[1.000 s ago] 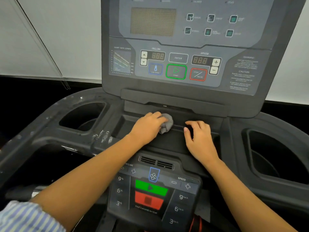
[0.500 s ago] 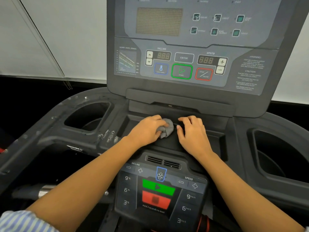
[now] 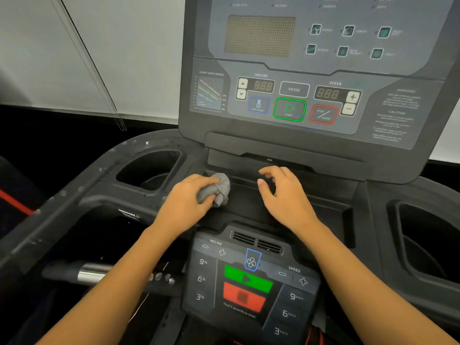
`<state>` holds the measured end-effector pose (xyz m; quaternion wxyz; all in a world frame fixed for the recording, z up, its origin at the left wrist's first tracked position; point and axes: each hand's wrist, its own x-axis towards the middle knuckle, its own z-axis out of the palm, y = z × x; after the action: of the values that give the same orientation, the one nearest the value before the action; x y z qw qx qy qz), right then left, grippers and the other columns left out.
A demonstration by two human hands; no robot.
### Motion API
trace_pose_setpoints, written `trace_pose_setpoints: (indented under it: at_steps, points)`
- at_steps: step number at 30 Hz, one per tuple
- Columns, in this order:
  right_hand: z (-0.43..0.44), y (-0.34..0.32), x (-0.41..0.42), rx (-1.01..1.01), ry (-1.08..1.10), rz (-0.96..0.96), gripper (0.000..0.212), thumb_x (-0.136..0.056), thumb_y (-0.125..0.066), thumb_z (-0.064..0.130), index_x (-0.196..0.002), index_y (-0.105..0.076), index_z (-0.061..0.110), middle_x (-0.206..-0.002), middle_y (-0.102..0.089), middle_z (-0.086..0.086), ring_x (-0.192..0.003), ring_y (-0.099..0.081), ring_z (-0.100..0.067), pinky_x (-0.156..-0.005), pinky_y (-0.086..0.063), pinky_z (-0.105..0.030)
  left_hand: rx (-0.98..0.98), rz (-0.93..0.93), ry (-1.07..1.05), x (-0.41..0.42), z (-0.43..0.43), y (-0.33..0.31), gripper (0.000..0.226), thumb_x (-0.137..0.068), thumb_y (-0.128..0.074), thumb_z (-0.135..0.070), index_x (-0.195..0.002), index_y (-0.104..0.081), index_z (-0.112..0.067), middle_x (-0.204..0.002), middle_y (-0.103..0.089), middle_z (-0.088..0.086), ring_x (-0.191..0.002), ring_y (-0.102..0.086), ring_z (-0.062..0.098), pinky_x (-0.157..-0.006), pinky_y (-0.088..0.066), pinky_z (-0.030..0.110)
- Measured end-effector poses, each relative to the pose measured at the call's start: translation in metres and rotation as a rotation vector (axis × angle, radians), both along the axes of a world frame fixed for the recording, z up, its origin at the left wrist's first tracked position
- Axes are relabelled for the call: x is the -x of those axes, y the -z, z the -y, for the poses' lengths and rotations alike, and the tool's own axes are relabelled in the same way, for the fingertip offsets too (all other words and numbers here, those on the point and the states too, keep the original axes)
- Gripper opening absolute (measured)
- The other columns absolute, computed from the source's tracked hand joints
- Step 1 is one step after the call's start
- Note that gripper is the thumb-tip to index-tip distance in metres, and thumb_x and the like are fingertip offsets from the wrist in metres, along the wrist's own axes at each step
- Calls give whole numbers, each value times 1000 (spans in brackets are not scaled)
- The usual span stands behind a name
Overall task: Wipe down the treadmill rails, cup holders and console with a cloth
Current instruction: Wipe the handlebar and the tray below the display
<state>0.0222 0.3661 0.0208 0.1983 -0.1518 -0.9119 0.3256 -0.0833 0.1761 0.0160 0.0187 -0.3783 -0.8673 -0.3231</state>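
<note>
On the tray (image 3: 331, 202) under the console (image 3: 311, 66), a bunched grey cloth (image 3: 217, 188) is gripped by the left hand (image 3: 184, 202); the right hand (image 3: 286, 197) is laid empty nearby, fingers loosely curled. Soft, light and limp, the cloth is judged best held wadded against the palm.

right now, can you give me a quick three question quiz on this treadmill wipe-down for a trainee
1. Multiple choice: which of the hands grips the bunched grey cloth? A left, B right, C both.
2. True or false: the right hand is pressing the green start button.
3. Fill in: the cloth sits at the left end of the tray, next to the left ___.

Key
1. A, the left hand.
2. False: it is over the tray, holding nothing.
3. cup holder.
</note>
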Motion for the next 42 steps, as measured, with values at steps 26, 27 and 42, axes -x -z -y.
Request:
trace_pose_setpoints:
  at_steps: [26, 27, 42]
  points:
    - [13, 27, 13, 5, -382, 308, 24, -94, -52, 29, -115, -62, 23, -124, -53, 2, -122, -41, -15, -98, -27, -19, 58, 36, -209, 18, 45, 20, 33, -83, -65, -12, -116, -64, -15, -116, -59, 4, -104, -56, 24, -94, -44, 31]
    - [13, 28, 13, 4, -381, 309, 24, -94, -51, 29, -115, -62, 23, -124, -53, 2, -122, -41, -16, -100, -27, -19, 44, 47, -235, 17, 43, 19, 33, -84, -64, -11, -117, -64, -14, -116, -58, 5, -104, -56, 23, -92, -42, 26]
    - [14, 25, 11, 12, -382, 325, 26, -95, -49, 29, -116, -62, 23, -125, -52, 3, -124, -39, -15, -99, -25, -19, 114, 195, -384, 17, 42, 7, 39, -90, -56, -21, -129, -53, -19, -118, -58, 11, -110, -53, 27, -94, -43, 34]
